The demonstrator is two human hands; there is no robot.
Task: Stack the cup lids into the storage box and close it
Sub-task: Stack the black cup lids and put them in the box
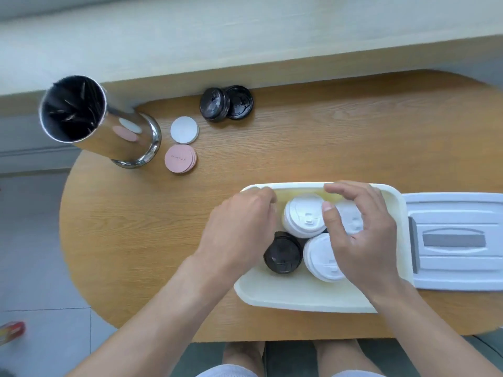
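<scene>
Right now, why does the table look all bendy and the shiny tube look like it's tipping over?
In the head view, the wide-angle lens curves the wooden table edges and leans the metal cylinder outward; its polished side mirrors the white coaster and pink coasters; the edges look soft and slightly blurred.

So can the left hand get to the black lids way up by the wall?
Probably yes. The left hand is over the storage box, and only bare table lies between it and the black lids.

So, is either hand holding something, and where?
It cannot be told: right hand arches over the white plastic cup lids; left hand curls at the cream storage box.
</scene>
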